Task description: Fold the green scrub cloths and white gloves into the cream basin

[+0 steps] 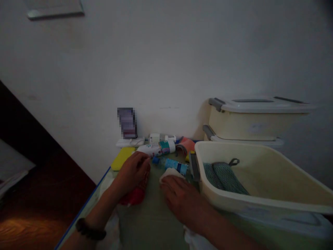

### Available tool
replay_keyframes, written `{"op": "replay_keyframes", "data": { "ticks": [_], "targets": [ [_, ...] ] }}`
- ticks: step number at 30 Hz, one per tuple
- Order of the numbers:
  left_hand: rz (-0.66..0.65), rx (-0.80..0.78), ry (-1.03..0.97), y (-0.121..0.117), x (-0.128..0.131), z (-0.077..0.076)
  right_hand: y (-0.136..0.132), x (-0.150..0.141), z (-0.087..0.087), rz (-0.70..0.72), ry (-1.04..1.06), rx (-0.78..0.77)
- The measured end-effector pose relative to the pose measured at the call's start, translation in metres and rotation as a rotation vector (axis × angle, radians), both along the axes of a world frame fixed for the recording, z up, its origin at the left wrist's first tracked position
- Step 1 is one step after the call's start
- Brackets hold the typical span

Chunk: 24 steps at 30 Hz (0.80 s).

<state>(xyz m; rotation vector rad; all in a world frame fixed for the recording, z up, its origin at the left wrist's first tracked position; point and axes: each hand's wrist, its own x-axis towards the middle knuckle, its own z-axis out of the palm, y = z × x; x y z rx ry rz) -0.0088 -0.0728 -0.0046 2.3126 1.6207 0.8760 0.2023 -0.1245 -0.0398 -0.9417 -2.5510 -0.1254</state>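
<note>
My left hand (133,170) is over a red packet (135,195) with printing on it, the fingers curled in at its far end. The hand covers much of the packet. A dark beaded bracelet (90,230) circles my left wrist. My right hand (180,198) presses down on a crumpled white cloth (171,172), its fingers bent over the near side. Just beyond the cloth lies a clear bottle (173,165) with a blue cap and blue label. Farther back, a white bottle (156,149) with a teal band lies on its side.
At right stands an open cream bin (265,201) holding a grey-green cloth item (226,175). Lidded boxes (255,121) are stacked behind it by the wall. A phone (127,123) leans upright behind a yellow pad (122,158). Pink fabric (186,144) sits at the table's (153,225) back.
</note>
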Motion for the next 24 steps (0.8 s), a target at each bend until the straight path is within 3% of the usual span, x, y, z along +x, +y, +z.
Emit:
{"op": "replay_keyframes", "data": {
  "ticks": [4, 9, 12, 17, 24],
  "targets": [
    [-0.157, -0.132, 0.071, 0.022, 0.016, 0.012, 0.006, 0.0, -0.026, -0.106, 0.068, 0.005],
    [-0.281, -0.259, 0.103, 0.049, 0.02, 0.038, 0.001, 0.002, -0.024, -0.139, 0.109, -0.084],
    [-0.3, -0.303, 0.147, 0.053, 0.014, 0.043, 0.0, 0.001, -0.023, -0.193, 0.13, -0.114],
    [-0.319, -0.35, 0.228, 0.049, 0.011, 0.032, 0.002, 0.002, -0.027, -0.196, 0.063, -0.124],
    [-0.377, -0.349, 0.205, 0.044, 0.04, 0.007, 0.004, -0.004, -0.029, -0.213, 0.195, -0.235]
  ]
}}
